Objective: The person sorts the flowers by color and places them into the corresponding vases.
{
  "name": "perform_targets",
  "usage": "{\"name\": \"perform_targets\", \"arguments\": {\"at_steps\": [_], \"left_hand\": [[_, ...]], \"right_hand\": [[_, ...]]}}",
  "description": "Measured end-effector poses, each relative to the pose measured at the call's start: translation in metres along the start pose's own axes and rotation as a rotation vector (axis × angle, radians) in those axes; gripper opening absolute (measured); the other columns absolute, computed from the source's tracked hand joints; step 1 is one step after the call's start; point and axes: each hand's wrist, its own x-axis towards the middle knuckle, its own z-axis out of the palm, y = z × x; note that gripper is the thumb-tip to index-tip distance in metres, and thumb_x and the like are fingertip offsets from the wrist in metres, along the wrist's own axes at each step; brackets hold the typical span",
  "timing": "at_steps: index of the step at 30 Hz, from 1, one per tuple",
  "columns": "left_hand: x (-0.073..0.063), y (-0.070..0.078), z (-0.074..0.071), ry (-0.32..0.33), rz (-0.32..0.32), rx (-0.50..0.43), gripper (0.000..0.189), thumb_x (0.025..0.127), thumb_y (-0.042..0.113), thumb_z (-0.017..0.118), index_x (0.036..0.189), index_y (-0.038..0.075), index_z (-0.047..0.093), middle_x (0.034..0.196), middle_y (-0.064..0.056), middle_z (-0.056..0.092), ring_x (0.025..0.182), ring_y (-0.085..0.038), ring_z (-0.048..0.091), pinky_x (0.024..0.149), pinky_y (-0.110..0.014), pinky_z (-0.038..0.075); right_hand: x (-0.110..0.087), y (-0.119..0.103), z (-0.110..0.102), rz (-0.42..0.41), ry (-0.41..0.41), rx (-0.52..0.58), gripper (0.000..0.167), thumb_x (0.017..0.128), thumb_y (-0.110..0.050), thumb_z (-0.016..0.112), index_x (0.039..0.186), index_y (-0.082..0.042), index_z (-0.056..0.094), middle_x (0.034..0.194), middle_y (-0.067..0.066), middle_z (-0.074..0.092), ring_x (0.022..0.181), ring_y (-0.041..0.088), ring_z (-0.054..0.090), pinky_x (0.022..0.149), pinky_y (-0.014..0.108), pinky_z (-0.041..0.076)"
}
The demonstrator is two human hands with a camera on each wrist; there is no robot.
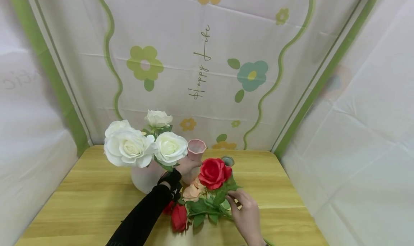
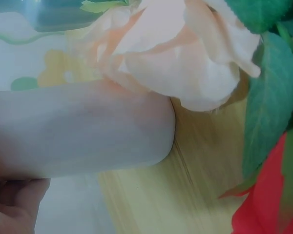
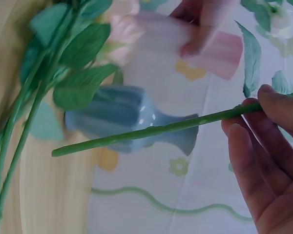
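My left hand (image 1: 188,166) holds a slim pink vase (image 1: 196,147) round its neck; the left wrist view shows its pale lower body (image 2: 83,131) and a few fingertips. My right hand (image 1: 246,213) pinches the green stem (image 3: 156,130) of a red rose (image 1: 214,173) between thumb and fingers. In the right wrist view the stem's bare end points away from the hand, in front of a blue-grey vase (image 3: 122,117). Beneath the held rose lie a peach rose (image 1: 193,191) and another red rose (image 1: 179,218), with leafy stems.
On the left, a wide pale vase (image 1: 143,177) holds several white roses (image 1: 130,148). The wooden table (image 1: 81,206) meets a patterned white cloth (image 1: 174,77) at the back, and white cloth hangs at both sides. The blue-grey vase stands behind the held rose.
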Motion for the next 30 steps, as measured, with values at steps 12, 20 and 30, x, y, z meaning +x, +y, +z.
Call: {"name": "perform_targets", "arguments": {"at_steps": [12, 20, 30], "left_hand": [[-0.003, 0.001, 0.0, 0.011, -0.058, 0.063, 0.098, 0.073, 0.01, 0.076, 0.148, -0.011, 0.016, 0.142, -0.033, 0.03, 0.129, -0.046, 0.033, 0.105, -0.057, 0.032], [-0.001, -0.001, 0.0, 0.001, -0.055, 0.053, 0.1, 0.073, 0.011, 0.075, 0.149, -0.01, 0.013, 0.144, -0.033, 0.027, 0.13, -0.045, 0.032, 0.106, -0.056, 0.032], [-0.002, -0.003, -0.001, 0.015, -0.085, 0.082, 0.097, 0.075, 0.013, 0.076, 0.15, -0.006, 0.018, 0.144, -0.03, 0.03, 0.131, -0.045, 0.034, 0.104, -0.058, 0.032]], "right_hand": [[0.008, -0.012, 0.006, 0.252, 0.028, 0.193, 0.021, 0.079, 0.006, 0.079, 0.087, -0.012, 0.073, 0.086, -0.005, 0.069, 0.075, 0.012, 0.066, 0.052, 0.025, 0.054], [0.014, -0.015, 0.009, 0.232, 0.086, 0.241, 0.026, 0.075, 0.013, 0.078, 0.091, -0.007, 0.073, 0.085, 0.006, 0.071, 0.074, 0.018, 0.067, 0.052, 0.024, 0.053], [-0.008, 0.032, 0.036, 0.238, 0.122, 0.34, 0.012, 0.093, -0.001, 0.066, 0.104, -0.007, 0.068, 0.093, 0.005, 0.068, 0.079, 0.019, 0.066, 0.053, 0.025, 0.052]]}}
